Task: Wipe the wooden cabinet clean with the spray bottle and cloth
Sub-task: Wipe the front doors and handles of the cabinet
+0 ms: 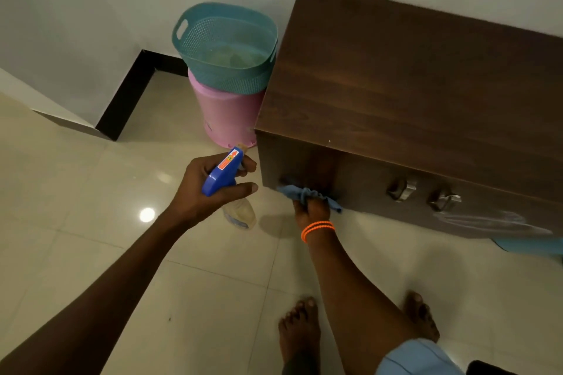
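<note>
Person wiping a dark wooden cabinet [411,76].
Left hand [210,189] is gripping a spray bottle [225,173], its orange label unreadable; right hand [312,207] is pressing a bunched blue cloth [307,193] against the cabinet's front.

The wooden cabinet [411,94] was dark brown with a streaky grain and silver metal handles [402,189], and the cloth [307,195] bunched against its front was light blue. To the left of the cabinet stood a teal basket [225,49] with a perforated mesh pattern on top of a pink bin [225,119], and nearer the camera was a spray bottle [225,173] with a blue head, an orange label and a pale, clear body. The floor [91,192] below the cabinet was glossy cream tile, the wall [91,9] behind it was off-white with a black skirting [128,94], and the wrist in front of it wore an orange beaded band [318,230].
</note>
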